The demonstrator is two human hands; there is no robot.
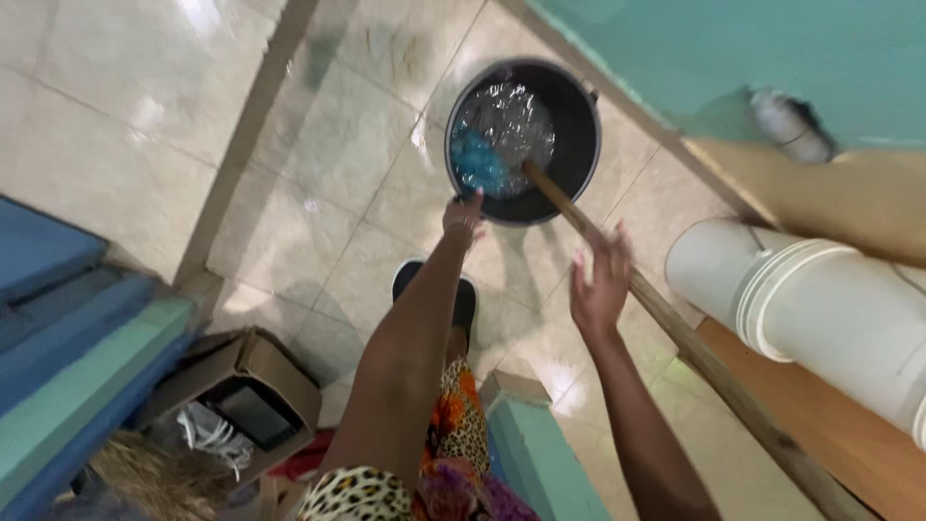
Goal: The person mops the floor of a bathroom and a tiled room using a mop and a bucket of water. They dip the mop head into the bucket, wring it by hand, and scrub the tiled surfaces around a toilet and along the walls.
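The wooden handle [675,328] runs off the lower right edge and its working end is hidden in the black bucket [579,125] on the tiled floor [318,145], sunk among something shiny and blue that is too blurred to name, perhaps wet plastic. The left hand [463,217] reaches to the bucket's near rim, its grip hidden, while the right hand [600,280] hangs open with fingers spread just beside the handle. White stacked buckets [820,309] crowd the right, a cardboard box [241,396] lies lower left.
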